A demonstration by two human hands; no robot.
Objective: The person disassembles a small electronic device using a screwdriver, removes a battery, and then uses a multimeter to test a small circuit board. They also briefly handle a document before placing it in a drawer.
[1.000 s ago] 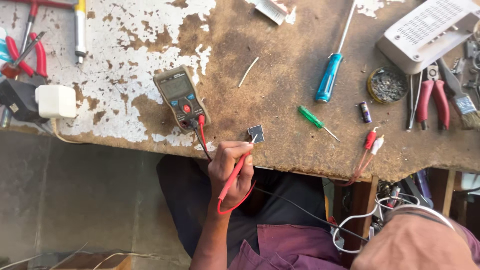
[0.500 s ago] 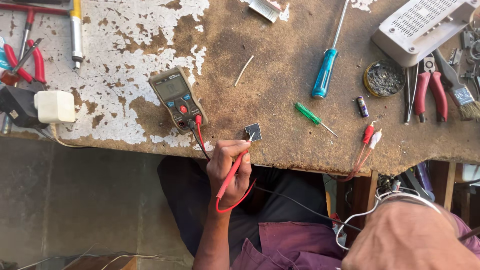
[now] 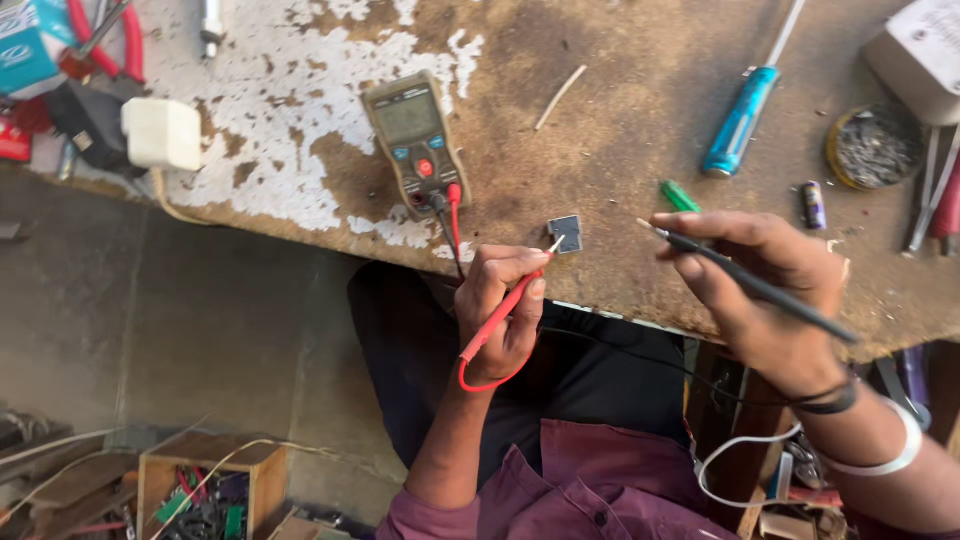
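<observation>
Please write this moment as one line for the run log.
left hand: holds red probe, tip at small grey component | right hand: holds black probe, tip above bench | multimeter: both leads plugged in

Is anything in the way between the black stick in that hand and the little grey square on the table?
Nothing visible is. The black probe in the right hand points toward the small grey component across bare tabletop. The left hand already has the red probe tip at the component's other side.
</observation>
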